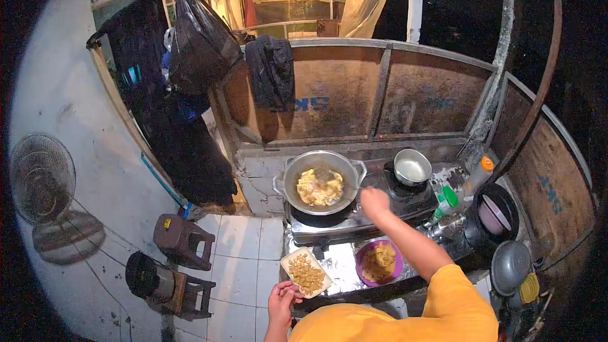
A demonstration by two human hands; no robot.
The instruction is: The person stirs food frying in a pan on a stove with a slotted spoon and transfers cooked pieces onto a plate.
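My left hand (283, 303) grips the lower left edge of a small cream tray (326, 284) that carries a heap of small golden-brown pieces (306, 273), perhaps nuts. Over the stove, my right hand (375, 202) is closed, just right of the wok's handle; whatever it may hold is hidden. Yellowish food (320, 187) sits in the middle of the metal wok (292, 171), with a steamy haze above it. Below my right forearm stands a purple bowl (399, 265) of pale yellow-brown pieces.
A small metal pot (412, 167) rests on the right side of the stove (316, 234). Bottles (448, 197) and dark basins (510, 267) stand farther right. Stools (183, 239) and a wall fan (43, 178) are at left. Wooden panels (335, 92) close off the back.
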